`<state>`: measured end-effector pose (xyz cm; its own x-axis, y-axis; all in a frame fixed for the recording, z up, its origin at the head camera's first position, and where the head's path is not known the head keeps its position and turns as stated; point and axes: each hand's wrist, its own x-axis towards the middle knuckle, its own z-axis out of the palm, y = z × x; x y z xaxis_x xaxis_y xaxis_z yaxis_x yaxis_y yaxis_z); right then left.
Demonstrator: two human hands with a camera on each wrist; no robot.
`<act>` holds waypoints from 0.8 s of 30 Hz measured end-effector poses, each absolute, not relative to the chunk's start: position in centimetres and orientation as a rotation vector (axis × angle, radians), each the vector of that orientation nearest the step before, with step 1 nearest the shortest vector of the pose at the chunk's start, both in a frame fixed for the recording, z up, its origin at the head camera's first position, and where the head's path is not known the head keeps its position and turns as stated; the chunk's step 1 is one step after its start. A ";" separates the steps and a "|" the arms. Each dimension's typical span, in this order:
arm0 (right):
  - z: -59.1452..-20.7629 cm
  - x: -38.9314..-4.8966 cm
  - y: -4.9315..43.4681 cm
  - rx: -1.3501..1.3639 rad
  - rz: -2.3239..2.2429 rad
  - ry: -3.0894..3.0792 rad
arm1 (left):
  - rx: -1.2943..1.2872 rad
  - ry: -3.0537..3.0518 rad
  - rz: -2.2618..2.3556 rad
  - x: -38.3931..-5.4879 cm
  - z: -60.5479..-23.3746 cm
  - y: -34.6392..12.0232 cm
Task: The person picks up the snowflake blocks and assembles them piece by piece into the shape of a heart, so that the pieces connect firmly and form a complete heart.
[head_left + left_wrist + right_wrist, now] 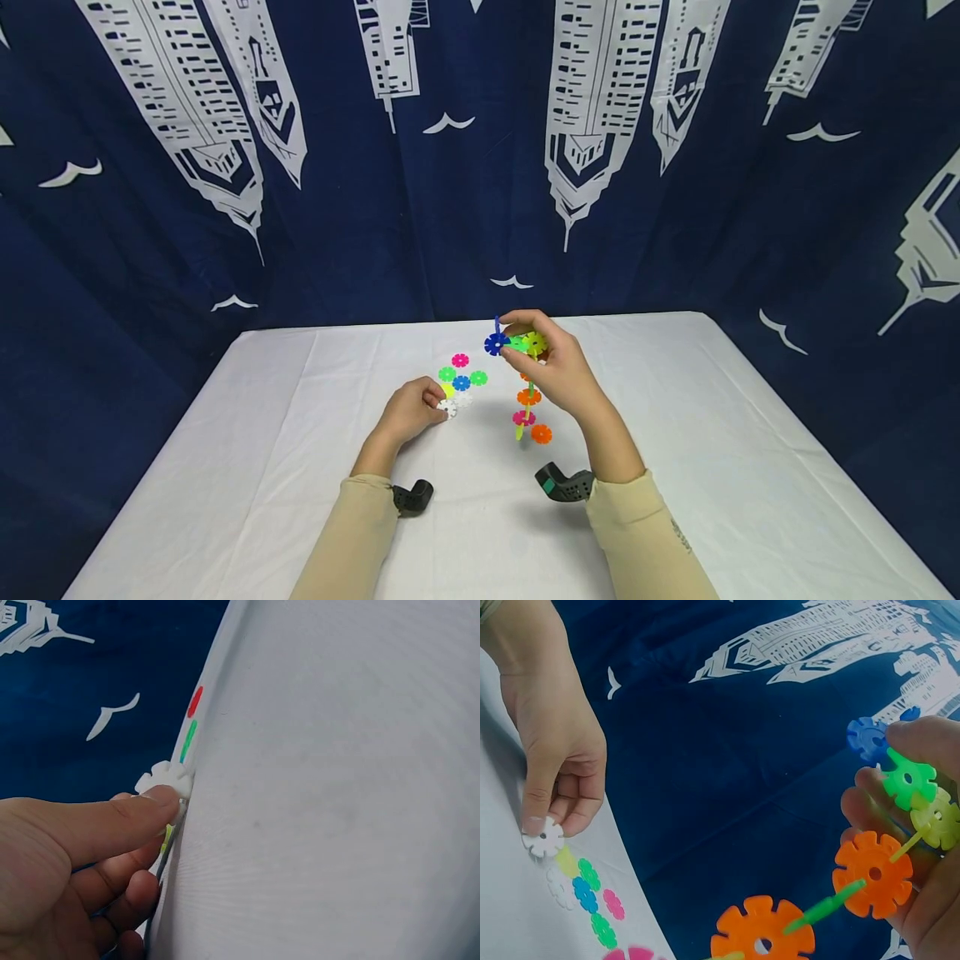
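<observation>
My left hand [408, 410] pinches a white notched plastic disc [543, 837] between thumb and fingers, just above the cloth. In the left wrist view that white disc [166, 778] stands out past the thumb tip. Raised at the right, my right hand [557, 362] grips the upper end of a chain of interlocked flower-shaped discs. A dark blue disc [496, 343] tops the chain, then a green disc [909, 778] and a yellow disc [937, 817]. Orange discs [873, 874] joined by edge-on pieces hang below, with a pink disc [523, 418] near the bottom.
Loose discs lie by the left hand: a pink one [460, 360], a blue one [461, 382], green ones [478, 378], a yellow one [448, 390] and another white one [464, 399]. An orange disc [542, 433] appears beside the chain's lower end. White cloth covers the table [247, 467]; a navy curtain [450, 208] hangs behind.
</observation>
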<state>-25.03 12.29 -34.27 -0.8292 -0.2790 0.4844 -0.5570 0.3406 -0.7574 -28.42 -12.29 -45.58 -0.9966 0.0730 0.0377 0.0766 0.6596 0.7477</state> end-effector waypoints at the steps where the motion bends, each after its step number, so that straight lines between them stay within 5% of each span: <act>1: -34.3 -25.0 12.3 0.763 1.495 -2.331 | -0.127 -2.846 -1.309 -28.5 -45.6 -12.3; 24: -34.5 -24.7 11.1 0.777 1.540 -2.246 | -0.167 -2.364 -1.918 -26.9 -39.0 -11.5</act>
